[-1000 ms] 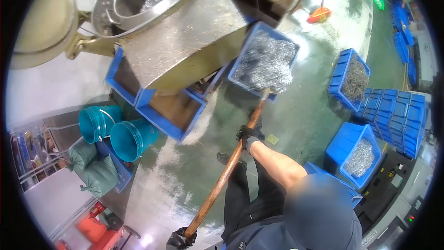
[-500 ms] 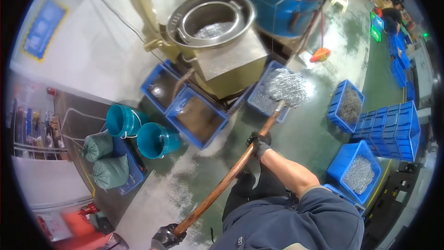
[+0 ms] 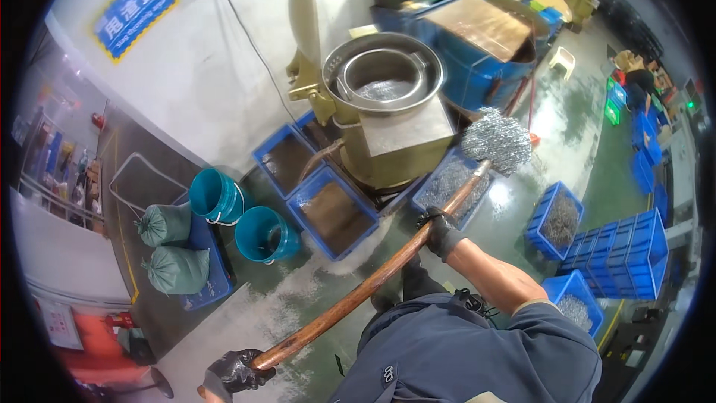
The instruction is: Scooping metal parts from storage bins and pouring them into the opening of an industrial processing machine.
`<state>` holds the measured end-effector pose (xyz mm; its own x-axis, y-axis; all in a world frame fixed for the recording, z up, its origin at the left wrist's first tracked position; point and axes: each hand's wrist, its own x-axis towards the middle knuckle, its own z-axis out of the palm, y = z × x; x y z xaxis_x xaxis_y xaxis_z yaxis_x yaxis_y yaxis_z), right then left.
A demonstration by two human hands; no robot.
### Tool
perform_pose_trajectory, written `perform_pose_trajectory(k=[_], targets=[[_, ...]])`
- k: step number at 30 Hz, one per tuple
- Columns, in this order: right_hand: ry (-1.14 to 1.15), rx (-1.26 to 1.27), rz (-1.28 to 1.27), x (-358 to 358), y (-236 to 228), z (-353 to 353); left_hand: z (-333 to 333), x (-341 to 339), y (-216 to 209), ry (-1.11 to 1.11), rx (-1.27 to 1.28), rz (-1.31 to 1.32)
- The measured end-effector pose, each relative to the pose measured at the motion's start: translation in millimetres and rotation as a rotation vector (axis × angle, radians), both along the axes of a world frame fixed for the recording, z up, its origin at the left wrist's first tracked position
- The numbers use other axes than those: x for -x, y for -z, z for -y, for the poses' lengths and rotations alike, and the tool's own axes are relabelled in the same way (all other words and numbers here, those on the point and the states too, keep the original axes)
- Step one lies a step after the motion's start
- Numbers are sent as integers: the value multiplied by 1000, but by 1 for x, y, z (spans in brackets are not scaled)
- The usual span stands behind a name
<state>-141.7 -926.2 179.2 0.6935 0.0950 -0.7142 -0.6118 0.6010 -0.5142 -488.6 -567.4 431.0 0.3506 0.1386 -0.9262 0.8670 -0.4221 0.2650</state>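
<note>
A long wooden-handled shovel slants across the middle, its blade hidden under a heap of silvery metal shavings. My left hand, in a black glove, is closed round the handle near its lower end. Farther up, my right hand, gloved in black too, grips the shaft. Beneath the raised load stands a blue bin with more shavings in it. To the left of the load is a yellowish machine with a round steel drum on top; some silvery material lies inside.
Two blue bins of brownish contents stand by the machine, with teal buckets and tied green sacks farther left. Stacked blue crates and a bin of dark scraps are on the right. A large blue drum stands behind.
The loaded shovel has risen off the blue bin, its heap now higher and beyond the bin's far edge. Both hands still hold the handle. The view has tilted up.
</note>
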Motion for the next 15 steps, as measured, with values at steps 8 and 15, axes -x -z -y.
perform_pose_trajectory(k=[8, 15], targets=[[-183, 124, 65, -61, -65, -50, 2, 9, -18, -544, 343, 191], [-550, 142, 16, -113, -113, -125, 56, 10, -66, -449, -179, 289]])
